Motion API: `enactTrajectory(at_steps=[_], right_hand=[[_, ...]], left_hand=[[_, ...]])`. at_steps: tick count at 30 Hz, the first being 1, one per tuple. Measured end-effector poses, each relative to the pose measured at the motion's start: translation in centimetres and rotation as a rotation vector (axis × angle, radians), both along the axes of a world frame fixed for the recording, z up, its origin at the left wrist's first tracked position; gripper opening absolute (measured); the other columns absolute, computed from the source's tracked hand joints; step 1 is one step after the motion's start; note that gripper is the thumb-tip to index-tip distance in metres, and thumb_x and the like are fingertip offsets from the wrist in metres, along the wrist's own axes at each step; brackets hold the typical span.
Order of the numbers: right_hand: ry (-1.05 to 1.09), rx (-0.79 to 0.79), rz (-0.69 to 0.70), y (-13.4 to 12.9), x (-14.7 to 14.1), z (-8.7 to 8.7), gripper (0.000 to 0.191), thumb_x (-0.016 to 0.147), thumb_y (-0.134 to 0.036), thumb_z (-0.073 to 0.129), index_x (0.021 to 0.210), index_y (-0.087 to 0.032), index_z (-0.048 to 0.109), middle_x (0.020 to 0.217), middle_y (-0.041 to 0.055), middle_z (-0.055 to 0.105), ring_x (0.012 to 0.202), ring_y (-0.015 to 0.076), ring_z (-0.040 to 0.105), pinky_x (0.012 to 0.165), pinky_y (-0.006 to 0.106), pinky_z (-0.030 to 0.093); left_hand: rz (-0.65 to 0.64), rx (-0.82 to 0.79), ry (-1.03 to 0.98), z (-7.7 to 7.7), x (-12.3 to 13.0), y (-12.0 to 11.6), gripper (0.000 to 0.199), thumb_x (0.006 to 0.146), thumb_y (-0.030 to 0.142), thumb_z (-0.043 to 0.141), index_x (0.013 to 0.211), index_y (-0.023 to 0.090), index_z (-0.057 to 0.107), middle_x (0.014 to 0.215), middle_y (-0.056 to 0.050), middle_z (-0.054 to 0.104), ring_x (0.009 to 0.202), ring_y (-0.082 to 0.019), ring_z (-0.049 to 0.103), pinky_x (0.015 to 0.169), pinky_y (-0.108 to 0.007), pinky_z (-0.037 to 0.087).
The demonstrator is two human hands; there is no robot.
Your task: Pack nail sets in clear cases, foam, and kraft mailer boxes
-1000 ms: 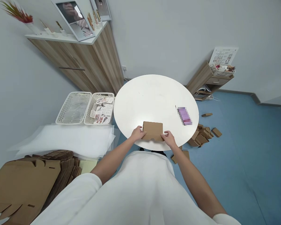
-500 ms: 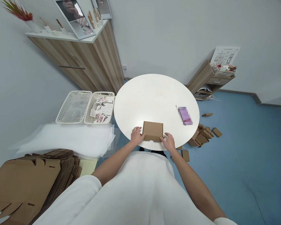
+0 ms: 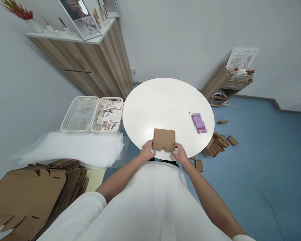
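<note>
A small brown cardboard box [image 3: 164, 139] rests near the front edge of the white round table [image 3: 163, 100], with a notch in the front edge of its lid flap. My left hand [image 3: 147, 150] grips the box's left front corner, fingers along the side and thumb near the front. At the right front corner, my right hand [image 3: 180, 154] holds the box with its fingers against the side, its thumb just below the front edge. A purple pixelated item [image 3: 199, 123] lies on the table's right part.
Several cardboard boxes [image 3: 215, 144] are piled on the floor right of the table. To the left are flat cardboard blanks [image 3: 30, 194], white sheets [image 3: 70, 147], a basket of printed cards [image 3: 93, 120] and a basket of clear bags [image 3: 65, 120]. A wooden cabinet [image 3: 110, 60] stands behind.
Both thumbs have slid down off the box's front face, and the front flap's notch shows more plainly. The box stays in about the same place.
</note>
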State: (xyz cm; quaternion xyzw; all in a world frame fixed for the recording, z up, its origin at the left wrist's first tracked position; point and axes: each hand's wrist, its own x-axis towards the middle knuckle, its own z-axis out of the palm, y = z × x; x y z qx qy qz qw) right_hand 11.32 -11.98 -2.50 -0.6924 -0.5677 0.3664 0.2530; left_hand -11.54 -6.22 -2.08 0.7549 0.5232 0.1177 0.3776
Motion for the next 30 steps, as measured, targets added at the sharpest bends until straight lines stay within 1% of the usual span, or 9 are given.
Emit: enactTrajectory(at_steps=[5,10,13,16,18,21,26,28,30], right_hand=[[0.076,-0.022,-0.019,1.9,1.1,2.1,0.056,0.069,-0.036,0.057,0.122,-0.025,0.044,0.109,0.0068,0.049,0.088,0.0186,0.053,0.084,0.038,0.043],[0.052,-0.069,-0.021,4.5,2.3,4.2,0.046,0.074,-0.046,0.049,0.116,-0.026,0.052,0.096,0.0043,0.055,0.081,0.0173,0.053,0.08,0.034,0.042],[0.036,-0.086,-0.028,6.0,2.6,5.2,0.041,0.077,-0.05,0.045,0.107,-0.027,0.059,0.091,0.0032,0.059,0.08,0.0183,0.053,0.076,0.032,0.041],[0.038,-0.117,-0.019,7.3,2.7,5.6,0.04,0.077,-0.053,0.041,0.086,-0.023,0.065,0.076,0.0021,0.061,0.071,0.0176,0.053,0.068,0.029,0.041],[0.048,-0.142,-0.019,8.0,2.7,5.8,0.042,0.076,-0.055,0.04,0.073,-0.021,0.064,0.065,0.0016,0.06,0.065,0.0168,0.053,0.063,0.028,0.04],[0.093,-0.178,-0.048,8.8,2.6,5.8,0.044,0.075,-0.056,0.04,0.067,-0.02,0.062,0.059,0.0021,0.058,0.062,0.0164,0.052,0.059,0.027,0.039],[0.154,-0.185,-0.066,9.0,2.6,5.7,0.044,0.072,-0.058,0.042,0.067,-0.019,0.061,0.059,0.0025,0.057,0.061,0.0162,0.052,0.057,0.027,0.039],[0.154,-0.181,-0.055,9.0,2.6,5.7,0.044,0.072,-0.059,0.042,0.066,-0.019,0.06,0.059,0.002,0.057,0.061,0.0158,0.051,0.057,0.027,0.039],[0.146,-0.178,-0.042,9.0,2.6,5.7,0.044,0.072,-0.059,0.041,0.065,-0.019,0.059,0.058,0.0014,0.056,0.061,0.0153,0.05,0.057,0.026,0.038]], left_hand=[[0.015,-0.01,-0.054,2.6,0.2,1.8,0.052,0.071,0.029,0.054,0.122,0.022,0.041,0.098,-0.007,0.053,0.087,-0.02,0.054,0.079,-0.031,0.043],[-0.01,-0.009,0.05,4.5,0.8,4.8,0.026,0.078,0.031,0.043,0.098,0.02,0.057,0.085,-0.007,0.054,0.08,-0.021,0.055,0.071,-0.03,0.043],[-0.041,-0.024,0.118,5.2,1.1,6.6,0.024,0.08,0.031,0.039,0.084,0.018,0.059,0.08,-0.008,0.056,0.079,-0.023,0.055,0.07,-0.031,0.041],[-0.058,-0.05,0.155,5.6,1.6,8.0,0.027,0.081,0.032,0.036,0.073,0.018,0.059,0.076,-0.008,0.058,0.079,-0.023,0.056,0.069,-0.031,0.04],[-0.031,-0.092,0.159,5.7,1.8,8.8,0.029,0.08,0.034,0.037,0.068,0.019,0.058,0.074,-0.008,0.058,0.079,-0.023,0.056,0.068,-0.031,0.04],[0.015,-0.169,0.146,5.8,2.1,9.5,0.029,0.078,0.034,0.039,0.062,0.019,0.057,0.071,-0.007,0.059,0.075,-0.023,0.056,0.064,-0.031,0.039],[0.021,-0.236,0.119,5.3,1.8,9.9,0.021,0.073,0.031,0.043,0.067,0.019,0.06,0.071,-0.006,0.061,0.073,-0.023,0.057,0.061,-0.03,0.04],[0.028,-0.229,0.09,5.0,1.5,9.8,0.021,0.072,0.03,0.045,0.08,0.02,0.062,0.079,-0.005,0.063,0.08,-0.023,0.057,0.066,-0.029,0.041],[0.036,-0.184,0.047,4.8,1.3,9.7,0.031,0.072,0.028,0.046,0.098,0.021,0.06,0.091,-0.005,0.063,0.09,-0.023,0.055,0.074,-0.028,0.041]])
